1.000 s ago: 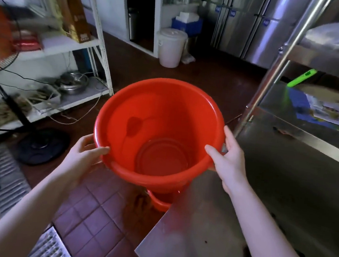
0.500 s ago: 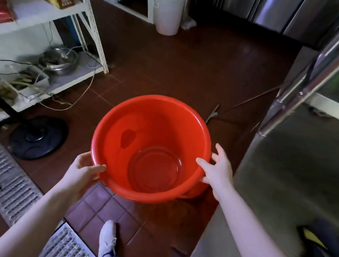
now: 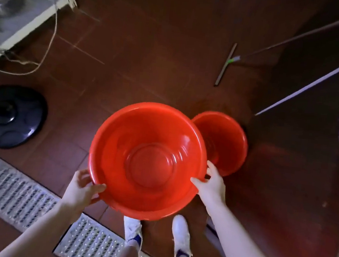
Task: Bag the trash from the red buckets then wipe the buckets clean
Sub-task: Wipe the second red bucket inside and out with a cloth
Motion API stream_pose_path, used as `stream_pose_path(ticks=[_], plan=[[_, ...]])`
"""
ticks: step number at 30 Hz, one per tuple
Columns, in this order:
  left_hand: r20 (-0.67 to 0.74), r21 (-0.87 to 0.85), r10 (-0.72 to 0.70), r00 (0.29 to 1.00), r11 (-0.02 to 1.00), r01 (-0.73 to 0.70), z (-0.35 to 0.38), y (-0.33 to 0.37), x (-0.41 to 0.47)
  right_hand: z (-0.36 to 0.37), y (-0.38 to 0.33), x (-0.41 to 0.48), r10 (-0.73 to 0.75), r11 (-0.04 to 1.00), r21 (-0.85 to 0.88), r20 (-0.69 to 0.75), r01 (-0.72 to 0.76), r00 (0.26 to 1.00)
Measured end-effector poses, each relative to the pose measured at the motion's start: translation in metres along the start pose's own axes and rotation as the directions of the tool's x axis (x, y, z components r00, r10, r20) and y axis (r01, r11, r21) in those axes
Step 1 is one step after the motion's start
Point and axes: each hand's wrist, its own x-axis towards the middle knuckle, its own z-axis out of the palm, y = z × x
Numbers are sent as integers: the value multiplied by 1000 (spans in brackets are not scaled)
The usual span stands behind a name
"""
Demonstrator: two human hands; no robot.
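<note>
The red bucket (image 3: 147, 164) is lower than before: it has come down toward the floor (image 3: 152, 52). A second red bucket (image 3: 228, 143) now appears just beyond the right grip (image 3: 212, 189), standing on the floor.

Large red bucket (image 3: 148, 159) gripped at its rim by left hand (image 3: 81, 190) and right hand (image 3: 212, 188), smaller red bucket (image 3: 224, 141) on tiled floor (image 3: 152, 48) just behind, white shoes (image 3: 180, 237) below, squeegee (image 3: 225, 65) beyond, metal drain grate (image 3: 19, 193) at left.

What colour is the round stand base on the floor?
The stand base is glossy black, clearest in the head view.
</note>
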Motion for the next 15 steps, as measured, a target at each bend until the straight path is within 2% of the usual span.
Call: stream_pose_path(ticks=[7, 15], plan=[[-100, -80, -149, 984, 987, 141, 8, -60, 122, 87, 33, 107, 6, 996, -94, 67, 1, 998], [-193, -144, -175, 966, 978, 148, 27, -89, 238, 157, 50, 218, -17, 985, -170, 145, 42, 989]])
